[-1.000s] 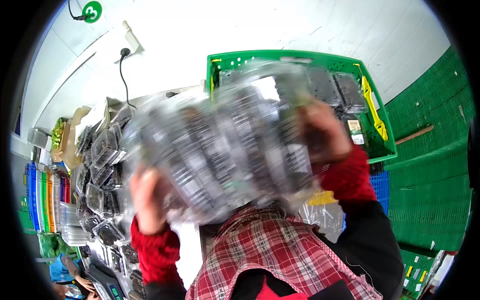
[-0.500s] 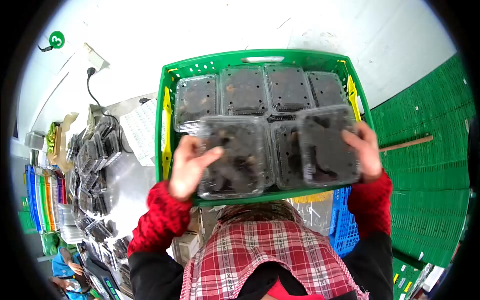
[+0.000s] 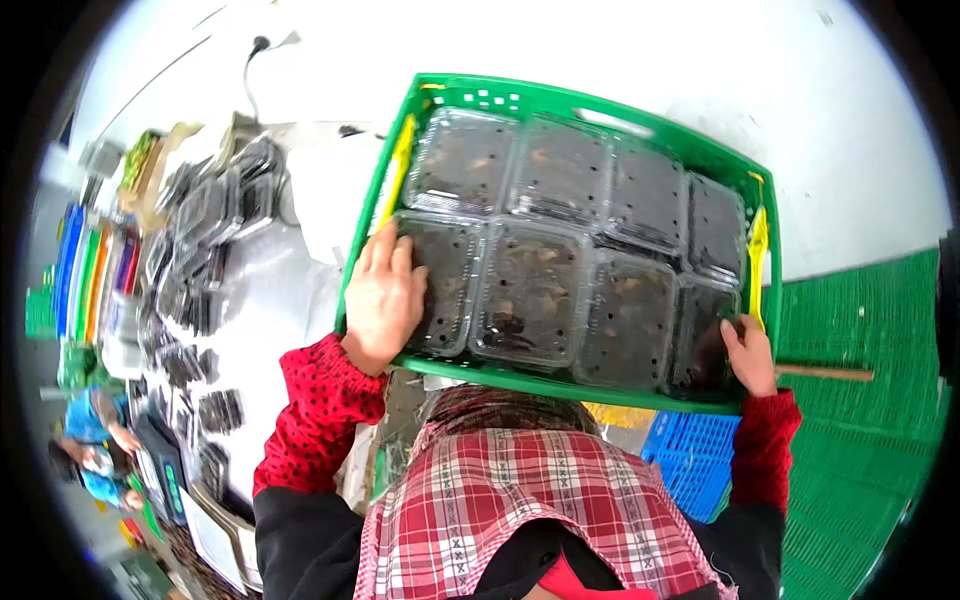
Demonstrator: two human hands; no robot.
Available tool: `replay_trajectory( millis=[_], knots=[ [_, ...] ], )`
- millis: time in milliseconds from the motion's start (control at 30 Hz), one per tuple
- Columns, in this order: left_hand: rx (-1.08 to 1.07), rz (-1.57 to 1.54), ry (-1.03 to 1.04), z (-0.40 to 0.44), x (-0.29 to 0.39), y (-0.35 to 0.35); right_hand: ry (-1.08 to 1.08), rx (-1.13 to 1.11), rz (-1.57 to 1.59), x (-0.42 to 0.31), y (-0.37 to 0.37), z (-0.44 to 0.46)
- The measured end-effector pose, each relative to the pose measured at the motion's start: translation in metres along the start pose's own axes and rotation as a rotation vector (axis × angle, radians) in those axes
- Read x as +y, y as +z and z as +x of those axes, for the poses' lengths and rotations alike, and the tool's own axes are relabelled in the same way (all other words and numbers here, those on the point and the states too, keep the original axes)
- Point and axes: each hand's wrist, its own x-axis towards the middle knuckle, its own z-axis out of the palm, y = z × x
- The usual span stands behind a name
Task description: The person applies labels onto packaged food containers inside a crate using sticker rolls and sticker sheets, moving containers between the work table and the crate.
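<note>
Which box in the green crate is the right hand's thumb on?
The rightmost box in the near row: the only one the right hand overlaps.

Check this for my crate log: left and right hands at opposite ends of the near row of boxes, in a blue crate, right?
The crate is green, not blue, in the head view; left hand, right hand and boxes are as stated.

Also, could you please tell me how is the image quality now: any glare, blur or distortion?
Head view: black corners, and the green crate's rim looks bowed, likely from a wide lens; the white wall is nearly washed out; glare on the metal table; small highlights on the clear lids; far left background softer.
</note>
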Motion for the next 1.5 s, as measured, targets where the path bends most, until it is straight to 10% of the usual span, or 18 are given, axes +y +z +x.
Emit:
replay_trajectory(
  millis=[200, 267, 400, 533, 733, 833, 967, 1500],
  knots=[
    [0.317, -0.373, 0.152, -0.083, 0.02, -0.049, -0.198, 0.219, 0.366, 0.008, 0.007, 0.089],
    [0.214, -0.47, -0.148, -0.151, 0.016, -0.032, -0.25, 0.11, 0.394, 0.011, 0.017, 0.107],
    [0.267, -0.717, -1.546, -0.272, -0.019, 0.048, -0.236, 0.273, 0.181, -0.014, 0.025, 0.087],
    [0.544, -0.726, -1.494, -0.294, -0.043, 0.082, -0.483, 0.593, -0.049, -0.058, 0.024, 0.078],
    [0.755, -1.48, -1.523, -0.259, -0.043, 0.054, -1.02, 0.246, 0.304, -0.266, 0.055, -0.034],
    [0.248, -1.193, -1.123, -0.209, -0.023, -0.032, -1.383, -0.119, 0.276, -0.346, 0.064, -0.086],
    [0.119, -0.887, -0.372, -0.163, -0.005, -0.081, -1.37, -0.597, 0.426, -0.379, 0.104, -0.106],
    [0.244, -0.403, -0.011, -0.114, -0.009, -0.093, -1.287, -0.692, 0.344, -0.368, 0.077, -0.1]
  ],
)
